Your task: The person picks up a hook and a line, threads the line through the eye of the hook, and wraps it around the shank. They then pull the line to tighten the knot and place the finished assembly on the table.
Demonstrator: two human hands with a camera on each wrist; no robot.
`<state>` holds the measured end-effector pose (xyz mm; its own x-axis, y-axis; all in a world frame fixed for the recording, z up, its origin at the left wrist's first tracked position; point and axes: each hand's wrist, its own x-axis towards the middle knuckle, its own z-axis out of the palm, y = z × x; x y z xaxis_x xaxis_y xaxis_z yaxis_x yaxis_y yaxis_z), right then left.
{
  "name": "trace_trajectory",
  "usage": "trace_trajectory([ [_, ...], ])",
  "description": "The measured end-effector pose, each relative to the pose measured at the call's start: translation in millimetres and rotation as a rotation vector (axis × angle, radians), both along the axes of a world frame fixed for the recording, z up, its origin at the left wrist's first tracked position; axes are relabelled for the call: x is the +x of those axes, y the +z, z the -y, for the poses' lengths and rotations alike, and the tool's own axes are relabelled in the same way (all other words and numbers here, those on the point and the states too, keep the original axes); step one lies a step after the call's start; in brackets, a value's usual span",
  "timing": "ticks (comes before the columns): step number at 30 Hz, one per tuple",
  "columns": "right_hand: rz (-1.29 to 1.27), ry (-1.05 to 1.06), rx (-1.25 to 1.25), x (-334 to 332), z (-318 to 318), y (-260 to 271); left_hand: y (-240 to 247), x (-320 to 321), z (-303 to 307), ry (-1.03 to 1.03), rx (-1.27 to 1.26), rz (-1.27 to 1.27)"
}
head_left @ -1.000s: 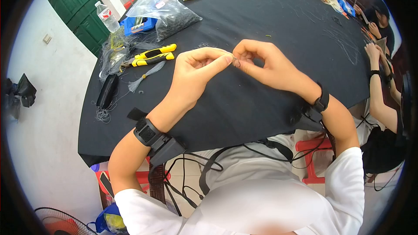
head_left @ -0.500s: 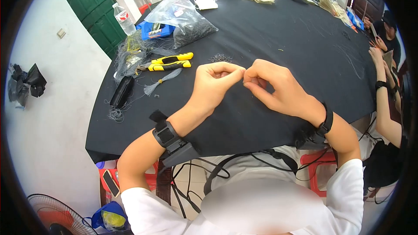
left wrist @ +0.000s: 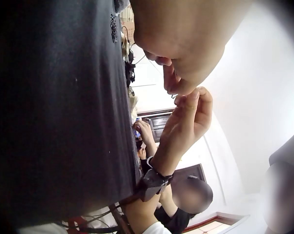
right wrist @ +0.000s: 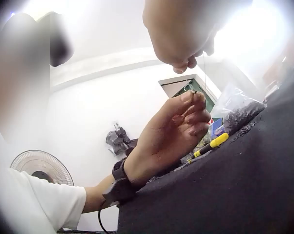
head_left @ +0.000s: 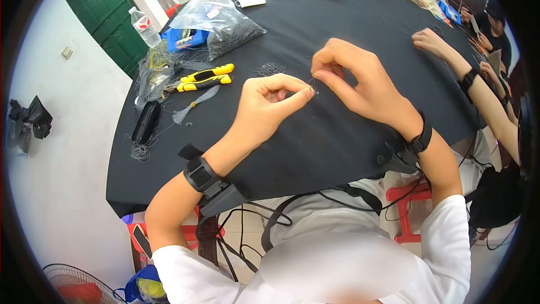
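Over the near part of the black-covered table, my left hand pinches a small dark fish hook between thumb and forefinger; its curve sticks out past the fingertips. My right hand, a little higher and to the right, pinches a thin line between thumb and forefinger. In the right wrist view the line runs down toward the left fingertips. Just beyond the left hand lies a small pile of dark hooks. Yellow-and-black pliers and a tied bundle of grey line lie left of it.
A clear bag of dark small pieces, a blue tray and a water bottle stand at the far left. Loose line and a black pouch lie near the left edge. Another person's arm reaches in from the right.
The hands, close together before, have parted slightly: the right has risen up and away from the left fingertips. The other person's arm at the right has reached further over the table.
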<state>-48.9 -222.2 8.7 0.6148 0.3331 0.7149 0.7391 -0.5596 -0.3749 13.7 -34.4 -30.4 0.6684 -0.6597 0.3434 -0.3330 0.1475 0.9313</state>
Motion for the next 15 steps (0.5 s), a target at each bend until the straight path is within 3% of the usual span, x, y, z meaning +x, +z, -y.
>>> trace_trajectory([
  [12, -0.003, -0.021, 0.017, 2.9, 3.1, -1.0, 4.8, -3.8, 0.2, 0.066, 0.004, 0.011],
  [15, -0.121, 0.023, 0.018, -0.1, 2.8, -1.2, 4.5, -1.2, -1.1, 0.144, -0.011, 0.006],
])
